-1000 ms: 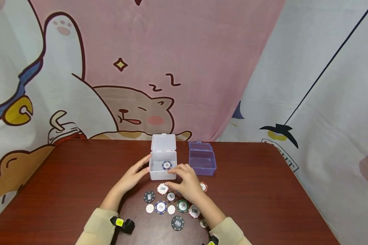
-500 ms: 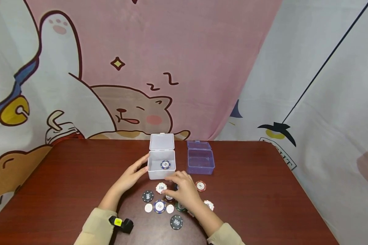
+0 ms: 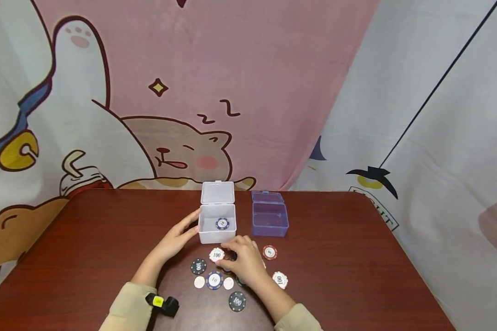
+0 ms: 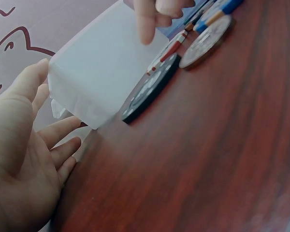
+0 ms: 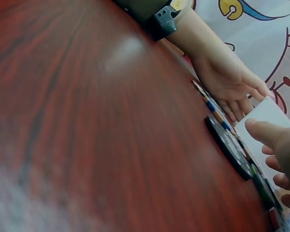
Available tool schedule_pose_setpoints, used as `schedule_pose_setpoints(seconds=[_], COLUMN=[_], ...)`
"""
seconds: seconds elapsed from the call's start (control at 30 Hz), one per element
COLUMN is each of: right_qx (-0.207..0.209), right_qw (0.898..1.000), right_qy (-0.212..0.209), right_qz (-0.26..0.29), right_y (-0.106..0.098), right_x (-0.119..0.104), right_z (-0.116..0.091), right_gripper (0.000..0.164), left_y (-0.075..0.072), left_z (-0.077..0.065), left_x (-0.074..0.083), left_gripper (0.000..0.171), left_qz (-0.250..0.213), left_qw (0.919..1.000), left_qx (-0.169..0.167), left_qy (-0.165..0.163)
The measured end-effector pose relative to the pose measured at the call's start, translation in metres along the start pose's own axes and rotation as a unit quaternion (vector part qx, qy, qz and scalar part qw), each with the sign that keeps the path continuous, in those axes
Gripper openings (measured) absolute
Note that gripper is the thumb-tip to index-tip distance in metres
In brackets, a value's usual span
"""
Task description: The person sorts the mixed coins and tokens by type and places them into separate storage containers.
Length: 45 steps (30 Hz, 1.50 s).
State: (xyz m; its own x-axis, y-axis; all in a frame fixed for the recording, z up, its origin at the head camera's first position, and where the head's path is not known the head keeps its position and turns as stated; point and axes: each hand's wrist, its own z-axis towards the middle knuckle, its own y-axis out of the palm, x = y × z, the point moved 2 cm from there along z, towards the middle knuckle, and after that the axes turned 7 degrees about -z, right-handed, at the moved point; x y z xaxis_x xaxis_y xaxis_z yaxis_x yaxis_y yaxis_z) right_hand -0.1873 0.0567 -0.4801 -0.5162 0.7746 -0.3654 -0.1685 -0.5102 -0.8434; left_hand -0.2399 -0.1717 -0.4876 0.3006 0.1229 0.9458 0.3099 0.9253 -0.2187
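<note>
My left hand point(image 3: 175, 240) rests its straight fingers and thumb against the left side of a white plastic box point(image 3: 216, 236) with its lid raised. A blue-edged poker chip point(image 3: 222, 224) marked 10 lies inside. Just in front of the box, my right hand point(image 3: 247, 263) hovers low over the poker chips, thumb and forefinger spread apart beside a white chip point(image 3: 217, 254) marked 100. No chip shows between those fingers; in the right wrist view its thumb point(image 5: 263, 129) is extended. The palm and forearm hide several chips beneath. In the left wrist view, the left fingers point(image 4: 63, 130) are spread beside the box wall.
A translucent purple box point(image 3: 270, 231), lid up, stands right of the white one. Around the right hand lie a red chip point(image 3: 269, 252), a white-edged chip point(image 3: 280, 279), black chips point(image 3: 237, 301), a blue chip point(image 3: 214, 279) and small white discs point(image 3: 199, 282).
My right hand has drawn back from the white box's front edge, down over the chips, uncovering the red chip. The left hand stays at the box. The head view has shifted slightly.
</note>
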Motion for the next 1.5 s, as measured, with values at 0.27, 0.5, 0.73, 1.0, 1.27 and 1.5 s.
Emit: schedule_pose_setpoints(seconds=[0.27, 0.5, 0.73, 1.0, 1.27, 1.5], right_qx=[0.012, 0.020, 0.028, 0.045, 0.048, 0.090], right_qw=[0.999, 0.999, 0.998, 0.998, 0.998, 0.995], right_qy=[-0.003, 0.003, 0.015, 0.009, 0.004, -0.012], right_qz=[-0.030, -0.038, -0.045, -0.049, -0.041, -0.042], right_y=[0.007, 0.011, 0.013, 0.015, 0.017, 0.009], right_x=[0.000, -0.002, -0.007, -0.007, -0.008, -0.010], right_z=[0.001, 0.001, 0.001, 0.003, 0.004, 0.002], right_gripper=[0.044, 0.047, 0.047, 0.041, 0.036, 0.037], left_y=[0.003, 0.006, 0.005, 0.005, 0.004, 0.005], left_z=[-0.002, -0.005, -0.005, -0.005, -0.007, -0.006], left_x=[0.022, 0.037, 0.034, 0.036, 0.037, 0.038], left_gripper=[0.053, 0.052, 0.052, 0.053, 0.053, 0.053], left_qz=[-0.004, -0.002, -0.007, -0.005, -0.001, -0.001], left_qw=[1.0000, 0.9999, 0.9999, 0.9999, 0.9999, 0.9999], left_qx=[-0.005, -0.007, -0.009, -0.007, -0.002, -0.007], left_qy=[0.001, -0.009, -0.010, -0.011, -0.014, -0.013])
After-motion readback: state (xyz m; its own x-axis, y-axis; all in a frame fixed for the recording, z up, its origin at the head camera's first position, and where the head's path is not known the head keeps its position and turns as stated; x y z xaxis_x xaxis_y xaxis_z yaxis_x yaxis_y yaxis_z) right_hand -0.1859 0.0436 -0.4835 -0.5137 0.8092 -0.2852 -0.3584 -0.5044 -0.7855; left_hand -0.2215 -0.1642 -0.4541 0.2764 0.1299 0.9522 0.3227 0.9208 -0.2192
